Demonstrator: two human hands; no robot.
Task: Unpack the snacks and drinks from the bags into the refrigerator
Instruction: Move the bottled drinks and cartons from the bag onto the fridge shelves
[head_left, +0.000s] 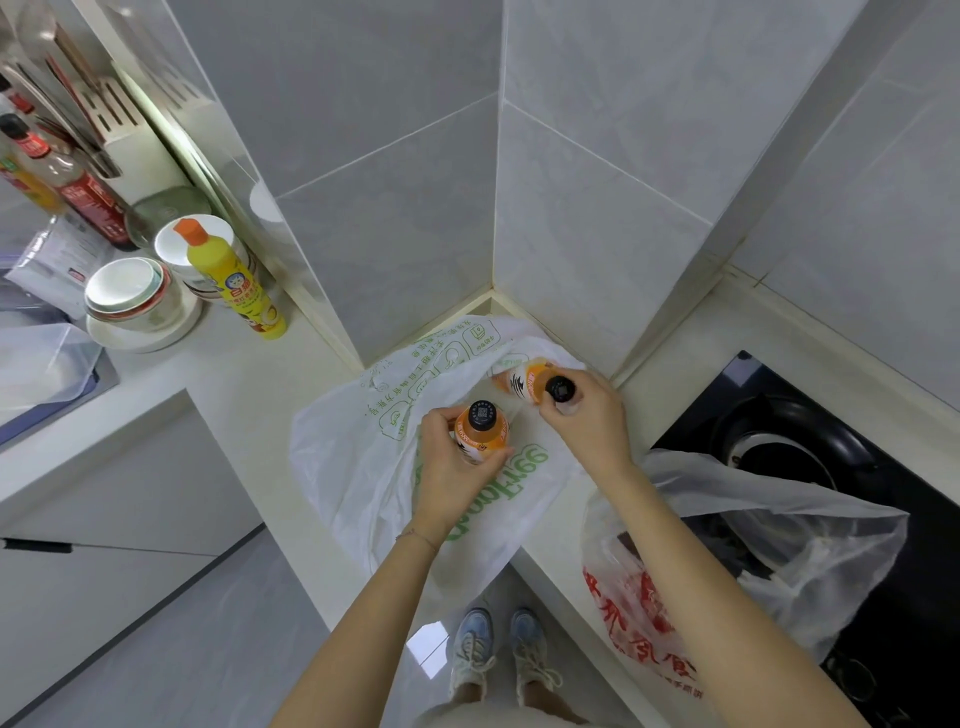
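A white plastic bag with green print (363, 457) lies on the cream counter corner. My left hand (451, 467) grips an orange drink bottle with a black cap (480, 428), held upright above the bag. My right hand (584, 415) grips a second orange bottle (530, 382) near its black cap; the bottle tilts out of the bag's opening. A clear bag with red print (675, 587) sits to the right, partly over the stove edge. The refrigerator is out of view.
A black gas stove (795, 441) is at the right. At the left stand a yellow dish-soap bottle (234, 280), stacked bowls (135, 301), sauce bottles (78, 187) and a utensil rack. Tiled walls close the corner. My feet show on the floor below.
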